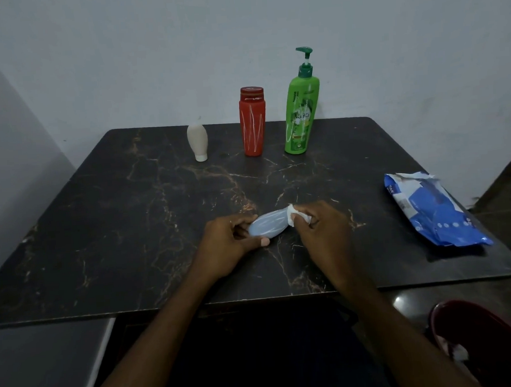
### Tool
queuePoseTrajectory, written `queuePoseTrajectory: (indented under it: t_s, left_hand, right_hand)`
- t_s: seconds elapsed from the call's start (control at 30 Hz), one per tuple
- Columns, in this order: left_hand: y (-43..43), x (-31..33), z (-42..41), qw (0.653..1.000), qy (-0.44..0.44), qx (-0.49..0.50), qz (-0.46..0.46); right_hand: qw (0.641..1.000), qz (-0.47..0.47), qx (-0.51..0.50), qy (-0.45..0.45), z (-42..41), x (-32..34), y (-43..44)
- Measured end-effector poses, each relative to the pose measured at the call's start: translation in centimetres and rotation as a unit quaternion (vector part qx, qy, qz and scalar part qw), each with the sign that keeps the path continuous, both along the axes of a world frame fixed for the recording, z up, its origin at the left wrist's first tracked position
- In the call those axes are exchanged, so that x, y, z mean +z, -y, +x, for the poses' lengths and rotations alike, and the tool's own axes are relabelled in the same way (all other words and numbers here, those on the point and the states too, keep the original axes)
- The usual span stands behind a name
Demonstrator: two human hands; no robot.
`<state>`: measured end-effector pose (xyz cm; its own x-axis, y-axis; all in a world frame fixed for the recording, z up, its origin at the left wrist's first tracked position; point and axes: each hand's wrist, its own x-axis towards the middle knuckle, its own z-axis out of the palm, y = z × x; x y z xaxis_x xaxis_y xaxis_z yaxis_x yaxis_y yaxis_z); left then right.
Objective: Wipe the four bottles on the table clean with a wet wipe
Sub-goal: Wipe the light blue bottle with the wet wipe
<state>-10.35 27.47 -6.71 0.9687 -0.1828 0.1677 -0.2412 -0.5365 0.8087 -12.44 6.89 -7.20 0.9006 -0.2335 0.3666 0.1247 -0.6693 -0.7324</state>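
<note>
A pale blue bottle (269,226) lies sideways just above the dark marble table (130,216), near its front middle. My left hand (232,245) grips its left end. My right hand (322,231) pinches a white wet wipe (298,216) wrapped round the bottle's right end. At the back stand three more bottles in a row: a small beige tube (198,141) on its cap, a red bottle (253,121), and a tall green pump bottle (300,109).
A blue wet wipe pack (431,209) lies near the table's right edge. A dark red bin (485,343) with white wipes in it stands on the floor at lower right. Grey walls close in behind and to the left.
</note>
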Motion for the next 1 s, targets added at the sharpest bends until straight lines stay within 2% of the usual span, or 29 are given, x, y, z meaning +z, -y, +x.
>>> queuePoseTrajectory:
  t_s: [0.23, 0.43, 0.57, 0.67, 0.83, 1.0]
  left_hand:
    - [-0.1, -0.4, 0.0, 1.000, 0.017, 0.008, -0.012]
    - [0.0, -0.5, 0.1, 1.000, 0.010, 0.009, -0.006]
    - [-0.1, -0.5, 0.0, 1.000, 0.018, 0.002, -0.007]
    - [-0.2, -0.6, 0.1, 1.000, 0.019, 0.001, -0.004]
    - [0.0, -0.6, -0.1, 1.000, 0.021, 0.012, -0.001]
    - [0.0, -0.7, -0.1, 0.999, 0.034, 0.007, 0.010]
  right_hand:
    - [0.995, -0.045, 0.089, 0.024, -1.9, -0.8, -2.9]
    - [0.998, -0.046, 0.033, -0.016, -0.2, 0.1, -0.3]
    - [0.993, -0.049, 0.108, 0.026, -1.9, -0.3, -2.7]
    - [0.993, -0.056, 0.099, 0.020, -1.3, -0.2, -1.9]
    - [0.999, -0.012, 0.033, 0.000, -0.1, 0.2, 0.0]
    - [0.994, 0.011, 0.106, 0.028, -1.6, 0.0, -2.6]
